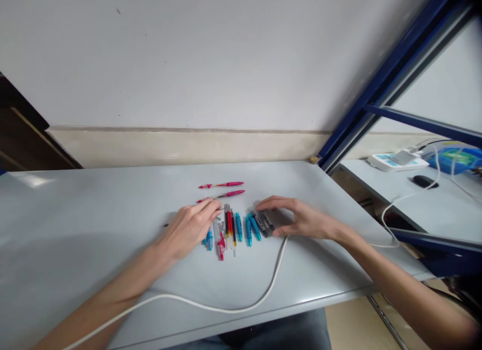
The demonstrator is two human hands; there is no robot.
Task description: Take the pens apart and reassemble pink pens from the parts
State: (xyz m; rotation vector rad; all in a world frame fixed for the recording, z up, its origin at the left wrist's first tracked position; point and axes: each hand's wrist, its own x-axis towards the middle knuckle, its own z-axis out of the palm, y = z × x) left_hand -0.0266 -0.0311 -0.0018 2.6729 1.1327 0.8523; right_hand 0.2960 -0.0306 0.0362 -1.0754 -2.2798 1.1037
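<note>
My left hand (196, 220) is closed, fingertips pinched above the pen parts; a thin dark tip shows at them, too small to name. My right hand (297, 217) is curved, thumb and fingers apart beside the grey pen barrels (259, 224); whether it touches them I cannot tell. Between the hands lie blue pen grips (249, 230), several ink refills (229, 222), a pink-red pen part (221, 246) and clear-and-blue pen parts (209, 238). Beyond my left hand, two pink pens (221, 185) lie roughly parallel, the nearer one partly behind my fingers.
A white cable (211, 307) crosses the grey table (94, 204) in front of the parts and passes under my right hand. A small dark piece (165, 225) sits left of my left hand. Past the blue frame (376, 84) are a power strip (395, 161) and a black mouse (425, 181).
</note>
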